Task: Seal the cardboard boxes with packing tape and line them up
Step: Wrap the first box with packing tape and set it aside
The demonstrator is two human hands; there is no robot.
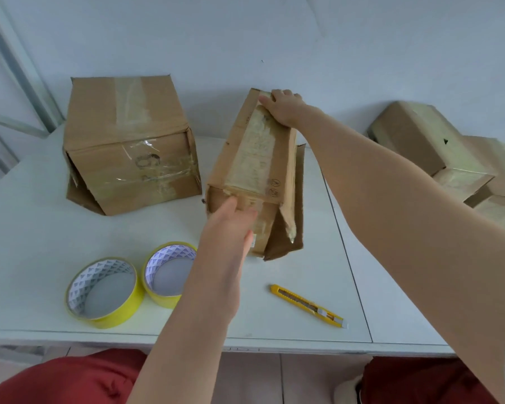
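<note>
A narrow cardboard box [257, 158] with old tape along its top stands in the middle of the white table [41, 228]; a flap hangs open on its right side. My right hand [283, 107] grips the box's far top edge. My left hand [231, 228] presses flat against its near face, fingers straight. A bigger cardboard box [129, 144] with clear tape stands at the back left, a flap loose at its left bottom. Two yellow tape rolls, one [104, 291] and another [169, 274], lie near the front edge.
A yellow utility knife [308, 306] lies on the table to the right of my left arm. More cardboard boxes [438, 153] are piled at the right, beyond a seam in the table. A white wall stands close behind the boxes.
</note>
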